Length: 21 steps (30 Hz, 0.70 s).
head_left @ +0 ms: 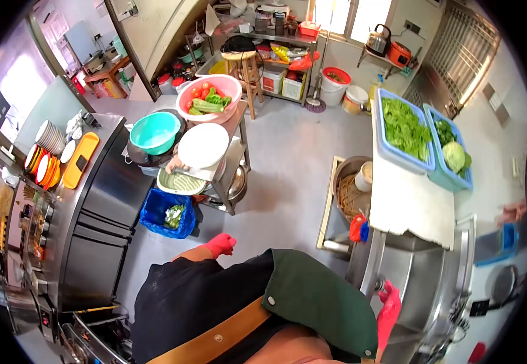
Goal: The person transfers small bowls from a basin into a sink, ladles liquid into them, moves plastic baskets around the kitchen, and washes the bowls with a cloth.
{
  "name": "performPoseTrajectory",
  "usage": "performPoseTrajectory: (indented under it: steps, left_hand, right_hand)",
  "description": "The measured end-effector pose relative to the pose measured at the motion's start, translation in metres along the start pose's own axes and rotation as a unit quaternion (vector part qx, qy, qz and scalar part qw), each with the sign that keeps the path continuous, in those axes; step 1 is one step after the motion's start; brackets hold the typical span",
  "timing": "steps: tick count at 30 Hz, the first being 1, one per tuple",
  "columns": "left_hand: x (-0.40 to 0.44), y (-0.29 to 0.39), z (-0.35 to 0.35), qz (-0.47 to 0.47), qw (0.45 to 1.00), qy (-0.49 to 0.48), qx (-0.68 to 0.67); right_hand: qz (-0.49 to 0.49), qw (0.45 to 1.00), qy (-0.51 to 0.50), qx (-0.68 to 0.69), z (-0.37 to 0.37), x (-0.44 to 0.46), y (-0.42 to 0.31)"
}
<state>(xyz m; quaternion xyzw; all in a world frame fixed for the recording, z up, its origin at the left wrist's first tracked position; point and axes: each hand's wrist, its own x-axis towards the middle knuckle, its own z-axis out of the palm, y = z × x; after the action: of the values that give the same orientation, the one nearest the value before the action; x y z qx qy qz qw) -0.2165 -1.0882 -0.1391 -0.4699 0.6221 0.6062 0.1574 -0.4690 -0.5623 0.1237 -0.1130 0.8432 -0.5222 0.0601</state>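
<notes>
Both hands wear pink rubber gloves. My left hand hangs over the grey floor beside my dark clothing, its fingers curled closed; whether anything is inside is hidden. It is nearest to the blue-lined bin with green scraps in it. At the right, my right hand is at the left rim of the steel sink, by a small round metal piece. Its fingers are partly spread, and nothing shows between them.
A blue basket of leafy greens and a teal basket with cabbage stand on a white board. At the left are a pink basket of vegetables, a turquoise bowl and a steel counter. A wooden stool stands behind.
</notes>
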Motion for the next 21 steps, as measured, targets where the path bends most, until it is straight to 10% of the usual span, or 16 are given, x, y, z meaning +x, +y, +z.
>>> performPoseTrajectory:
  steps: [8,21]
  left_hand:
    - [0.013,0.184,-0.009,0.114,0.967,0.045,-0.224]
    - [0.125,0.495,-0.114,0.258,0.915,-0.043,-0.307]
  right_hand:
    - [-0.188,0.928,-0.265,0.183,0.154,0.292,-0.11]
    - [-0.041,0.887,-0.454,0.071,0.411,0.547,-0.173]
